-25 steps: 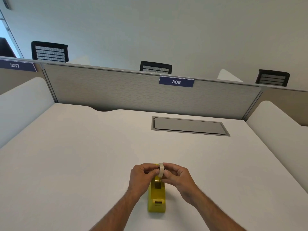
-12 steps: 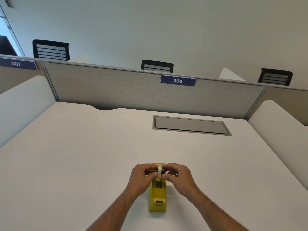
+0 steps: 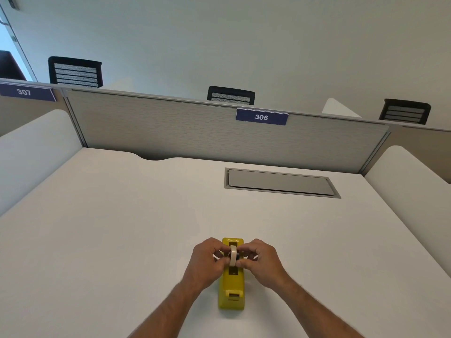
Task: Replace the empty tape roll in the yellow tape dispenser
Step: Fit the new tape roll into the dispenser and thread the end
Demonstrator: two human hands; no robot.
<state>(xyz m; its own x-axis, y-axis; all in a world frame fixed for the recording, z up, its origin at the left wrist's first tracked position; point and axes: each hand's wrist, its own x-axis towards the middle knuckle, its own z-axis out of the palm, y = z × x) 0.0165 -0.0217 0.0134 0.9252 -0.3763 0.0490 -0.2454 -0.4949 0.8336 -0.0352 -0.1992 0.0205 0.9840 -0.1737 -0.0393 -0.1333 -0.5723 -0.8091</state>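
The yellow tape dispenser (image 3: 231, 284) stands on the white desk (image 3: 122, 240), its cutter end toward me. A thin cream tape roll (image 3: 233, 256) on a dark hub sits upright in the dispenser's slot. My left hand (image 3: 207, 259) pinches the roll and hub from the left side, and my right hand (image 3: 261, 259) pinches them from the right. Fingers of both hands are curled around the hub ends. The lower part of the roll is hidden inside the dispenser body.
A grey cable hatch (image 3: 280, 182) is set into the desk behind the dispenser. A grey partition (image 3: 195, 132) with a label 306 (image 3: 261, 117) closes the far edge. White side panels flank the desk; chair backs show beyond the partition.
Both hands have lowered the tape roll from above the dispenser down into its slot. The dispenser has stayed in place.
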